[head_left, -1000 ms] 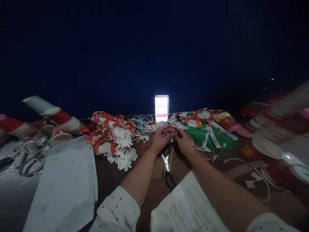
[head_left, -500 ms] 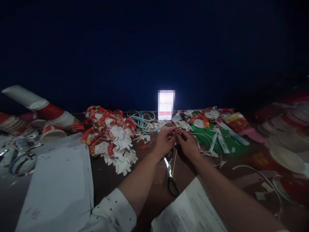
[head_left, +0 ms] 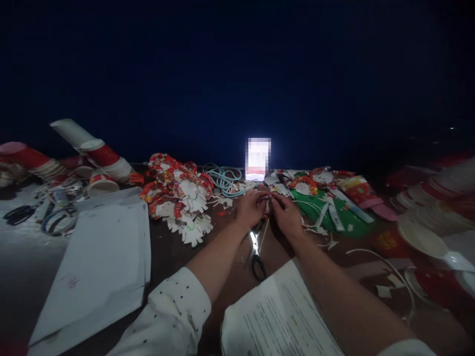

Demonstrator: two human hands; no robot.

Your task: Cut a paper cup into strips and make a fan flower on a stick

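Observation:
Close together over the middle of the table, my left hand (head_left: 251, 209) and my right hand (head_left: 287, 215) are closed at the fingertips. They pinch a small red-and-white piece (head_left: 265, 197), whose kind is too small and dark to make out; my fingers hide most of it. Just below lie scissors (head_left: 256, 254) with black handles, blades pointing toward my hands, and a thin stick (head_left: 263, 235) beside them. Left of my hands is a pile of red patterned rings with white paper cut-outs (head_left: 181, 195).
Behind my hands glows a phone (head_left: 257, 157). Blue cord (head_left: 224, 179) lies coiled near it. A printed sheet (head_left: 276, 311) is in front, white sheets (head_left: 107, 247) at left. Green material (head_left: 315, 210) with paper strips lies right. Stacked paper cups (head_left: 107, 158) stand at both sides.
The view has turned slightly left, so the things on the left sit further right in the picture. My hands stay together, and more of the red piece shows between the fingertips.

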